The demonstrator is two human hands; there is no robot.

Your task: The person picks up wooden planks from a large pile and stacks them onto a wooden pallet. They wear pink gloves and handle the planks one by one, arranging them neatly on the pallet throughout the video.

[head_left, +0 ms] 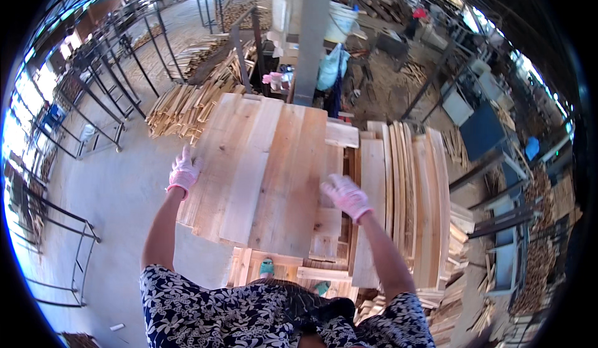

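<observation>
Several flat pale planks (249, 167) lie side by side before me, like a wide panel on a stack. My left hand (184, 172), in a pink-and-white work glove, is at the panel's left edge with its fingers stretched out. Gloved the same way, my right hand (346, 195) hovers by the right edge, fingers extended and pointing left; whether it touches the wood I cannot tell. Neither hand holds anything. Right of the panel, long narrow boards (408, 192) lie in a row, some standing on edge. A short board (341, 134) lies near the panel's far right corner.
A grey post (313, 42) rises just beyond the panel, with a white bucket (339, 23) behind it. Loose wood strips (187, 108) are heaped at the far left. Metal frames (81, 242) stand on the concrete floor at left. My green shoes show below, among wooden slats.
</observation>
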